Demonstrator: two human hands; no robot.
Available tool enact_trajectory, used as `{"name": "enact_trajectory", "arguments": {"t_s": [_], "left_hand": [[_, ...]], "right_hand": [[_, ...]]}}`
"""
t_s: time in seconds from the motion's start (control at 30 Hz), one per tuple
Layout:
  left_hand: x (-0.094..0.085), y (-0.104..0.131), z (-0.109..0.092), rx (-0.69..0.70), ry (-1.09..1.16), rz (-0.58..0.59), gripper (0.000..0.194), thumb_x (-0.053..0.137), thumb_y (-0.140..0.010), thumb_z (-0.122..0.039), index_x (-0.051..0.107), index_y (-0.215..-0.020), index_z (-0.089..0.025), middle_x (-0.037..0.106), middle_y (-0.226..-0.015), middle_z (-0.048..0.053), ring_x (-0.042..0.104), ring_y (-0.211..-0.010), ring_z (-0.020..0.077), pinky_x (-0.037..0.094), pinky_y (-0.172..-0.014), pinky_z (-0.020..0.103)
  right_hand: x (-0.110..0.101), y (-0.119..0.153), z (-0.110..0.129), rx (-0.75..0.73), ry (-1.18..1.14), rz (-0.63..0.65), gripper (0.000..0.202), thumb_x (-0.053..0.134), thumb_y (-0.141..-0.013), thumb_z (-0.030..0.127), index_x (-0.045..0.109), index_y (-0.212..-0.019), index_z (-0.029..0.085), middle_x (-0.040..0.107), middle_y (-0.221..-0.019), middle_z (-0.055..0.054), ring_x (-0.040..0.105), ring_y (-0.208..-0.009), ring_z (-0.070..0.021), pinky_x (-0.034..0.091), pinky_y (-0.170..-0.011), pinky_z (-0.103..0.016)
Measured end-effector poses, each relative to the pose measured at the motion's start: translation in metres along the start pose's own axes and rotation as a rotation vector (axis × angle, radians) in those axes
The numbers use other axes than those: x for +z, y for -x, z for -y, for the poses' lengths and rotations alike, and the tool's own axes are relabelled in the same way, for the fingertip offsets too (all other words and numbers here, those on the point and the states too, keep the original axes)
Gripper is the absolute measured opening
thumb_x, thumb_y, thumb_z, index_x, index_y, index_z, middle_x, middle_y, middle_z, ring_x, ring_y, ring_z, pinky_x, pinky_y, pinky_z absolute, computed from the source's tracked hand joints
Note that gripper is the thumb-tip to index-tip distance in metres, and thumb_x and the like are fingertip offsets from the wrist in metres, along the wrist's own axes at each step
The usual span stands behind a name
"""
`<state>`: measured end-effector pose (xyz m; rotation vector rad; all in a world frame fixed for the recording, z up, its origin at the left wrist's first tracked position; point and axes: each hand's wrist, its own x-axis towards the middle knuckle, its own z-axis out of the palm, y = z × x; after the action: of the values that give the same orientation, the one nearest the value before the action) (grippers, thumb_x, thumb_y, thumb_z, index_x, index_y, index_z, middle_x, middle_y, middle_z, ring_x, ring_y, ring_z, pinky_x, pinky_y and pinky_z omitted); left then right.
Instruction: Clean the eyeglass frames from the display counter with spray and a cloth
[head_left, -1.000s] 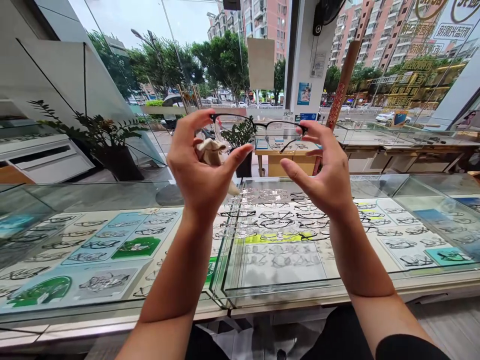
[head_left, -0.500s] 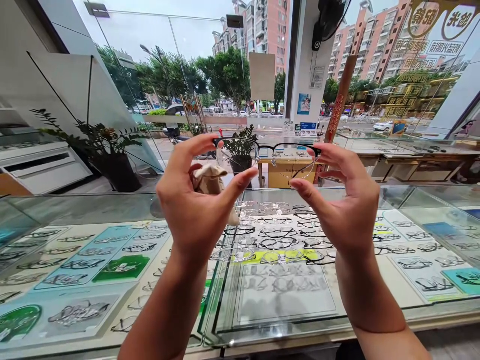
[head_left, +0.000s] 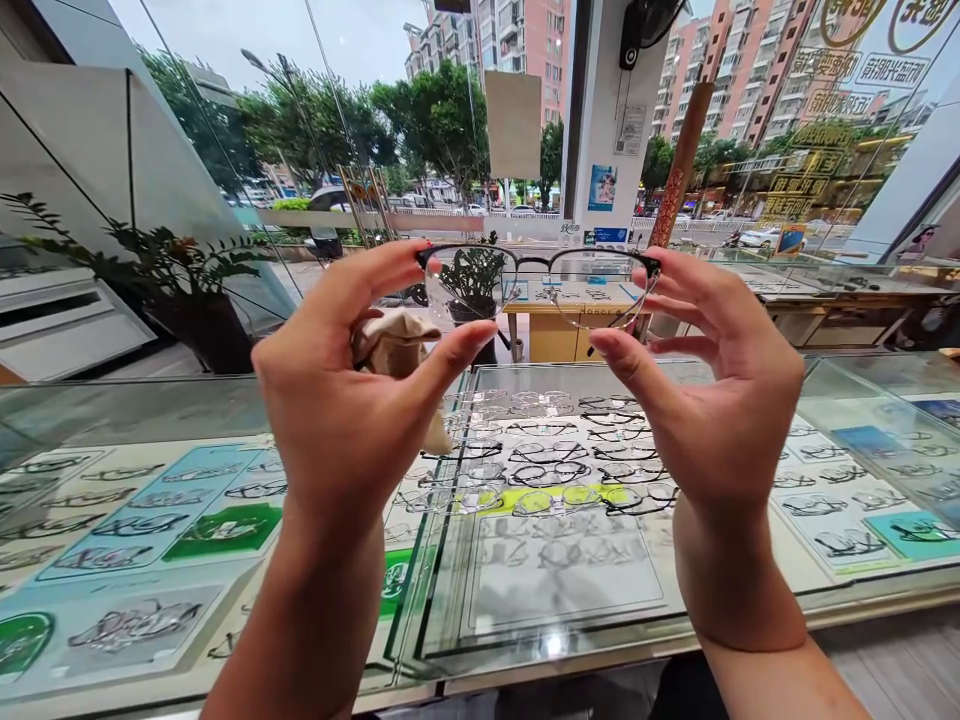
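A pair of eyeglasses (head_left: 534, 262) with a black upper rim and clear lenses is held up level in front of me, above the glass counter. My left hand (head_left: 352, 370) grips its left end between fingers and thumb. A crumpled beige cloth (head_left: 397, 345) is tucked in the same hand and hangs below the fingers. At the right end, my right hand (head_left: 712, 370) pinches the frame by its outer corner, thumb low near the lens. Through the lenses show a plant and a far counter.
Beneath my hands lies a glass display case (head_left: 570, 630) with rows of eyeglasses (head_left: 551, 470) inside. A potted plant (head_left: 217, 320) stands beyond it at left. Farther off are a wooden-fronted counter (head_left: 555, 338) and a window onto the street. A wall fan (head_left: 649, 30) hangs above.
The eyeglasses look larger and sit a little higher in view, with both hands nearer and farther apart. The camera view has shifted slightly. Both hands keep their hold.
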<state>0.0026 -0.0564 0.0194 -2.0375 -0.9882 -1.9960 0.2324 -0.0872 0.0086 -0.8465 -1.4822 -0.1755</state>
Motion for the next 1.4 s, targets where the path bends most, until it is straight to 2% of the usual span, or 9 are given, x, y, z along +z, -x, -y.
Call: {"name": "enact_trajectory", "arguments": {"t_s": [0.07,0.2,0.37,0.57,0.7,0.9,1.0,1.27,1.4], "left_hand": [[-0.001,0.0,-0.001,0.002,-0.033,0.005,0.053,0.094,-0.08,-0.045,0.076,-0.129,-0.037,0.079,-0.126,-0.002,0.073,-0.122,0.034,0.062,-0.102,0.048],[0.0,0.0,-0.001,0.062,-0.091,-0.076,0.054,0.095,-0.077,-0.045,0.077,-0.126,-0.033,0.081,-0.12,-0.001,0.076,-0.115,0.0314,0.064,-0.094,0.046],[0.002,0.001,-0.001,0.045,-0.15,-0.039,0.046,0.088,-0.086,-0.049,0.073,-0.129,-0.038,0.078,-0.127,-0.003,0.074,-0.12,0.0305,0.064,-0.096,0.047],[0.007,0.002,0.002,0.067,-0.104,-0.077,0.045,0.088,-0.085,-0.052,0.075,-0.122,-0.03,0.08,-0.117,0.003,0.077,-0.114,0.032,0.066,-0.087,0.049],[0.008,0.003,0.003,0.046,-0.1,-0.049,0.043,0.083,-0.087,-0.059,0.074,-0.122,-0.035,0.079,-0.122,0.002,0.076,-0.118,0.0347,0.066,-0.087,0.053],[0.008,0.003,0.006,0.057,-0.085,-0.05,0.046,0.078,-0.087,-0.065,0.073,-0.123,-0.037,0.078,-0.124,0.002,0.074,-0.121,0.0355,0.066,-0.085,0.055],[0.009,0.002,0.006,0.06,-0.088,-0.055,0.046,0.077,-0.087,-0.066,0.073,-0.124,-0.038,0.078,-0.125,0.002,0.073,-0.123,0.0363,0.065,-0.085,0.057],[0.008,0.002,0.008,0.079,-0.138,-0.038,0.047,0.074,-0.089,-0.065,0.071,-0.128,-0.04,0.077,-0.126,0.003,0.074,-0.117,0.0373,0.062,-0.091,0.061],[0.008,0.002,0.009,0.092,-0.126,-0.042,0.049,0.074,-0.088,-0.066,0.071,-0.13,-0.041,0.076,-0.127,0.003,0.072,-0.121,0.0379,0.063,-0.089,0.061]], "right_hand": [[-0.001,0.0,-0.001,-0.007,0.001,0.004,0.05,0.077,-0.097,0.049,0.066,-0.144,0.036,0.072,-0.139,-0.004,0.071,-0.126,-0.0331,0.067,-0.096,-0.05],[0.0,0.0,-0.004,-0.039,0.012,-0.019,0.05,0.081,-0.095,0.041,0.069,-0.143,0.034,0.076,-0.137,-0.004,0.075,-0.12,-0.0298,0.07,-0.087,-0.044],[0.002,-0.002,-0.008,-0.034,-0.002,-0.01,0.05,0.08,-0.095,0.045,0.069,-0.142,0.033,0.079,-0.134,-0.006,0.078,-0.115,-0.0298,0.07,-0.091,-0.049],[0.0,-0.006,-0.01,0.017,-0.069,0.025,0.047,0.085,-0.091,0.041,0.073,-0.136,0.034,0.081,-0.129,-0.004,0.079,-0.116,-0.0288,0.071,-0.091,-0.048],[0.0,-0.007,-0.012,0.028,-0.068,0.034,0.047,0.084,-0.091,0.042,0.074,-0.136,0.029,0.081,-0.127,-0.006,0.08,-0.113,-0.0301,0.072,-0.09,-0.049],[0.0,-0.007,-0.017,0.044,-0.015,0.073,0.048,0.079,-0.094,0.049,0.073,-0.139,0.032,0.079,-0.13,-0.008,0.078,-0.117,-0.0321,0.07,-0.096,-0.052],[0.001,-0.007,-0.018,0.055,-0.016,0.089,0.05,0.078,-0.094,0.051,0.073,-0.139,0.031,0.079,-0.13,-0.009,0.077,-0.119,-0.0329,0.07,-0.097,-0.054],[0.002,-0.011,-0.021,0.072,-0.006,0.125,0.047,0.079,-0.093,0.05,0.076,-0.135,0.029,0.081,-0.129,-0.01,0.08,-0.109,-0.0307,0.07,-0.094,-0.054],[0.003,-0.012,-0.021,0.104,-0.021,0.154,0.046,0.08,-0.092,0.049,0.078,-0.132,0.027,0.082,-0.126,-0.009,0.08,-0.106,-0.0306,0.069,-0.096,-0.055]]}}
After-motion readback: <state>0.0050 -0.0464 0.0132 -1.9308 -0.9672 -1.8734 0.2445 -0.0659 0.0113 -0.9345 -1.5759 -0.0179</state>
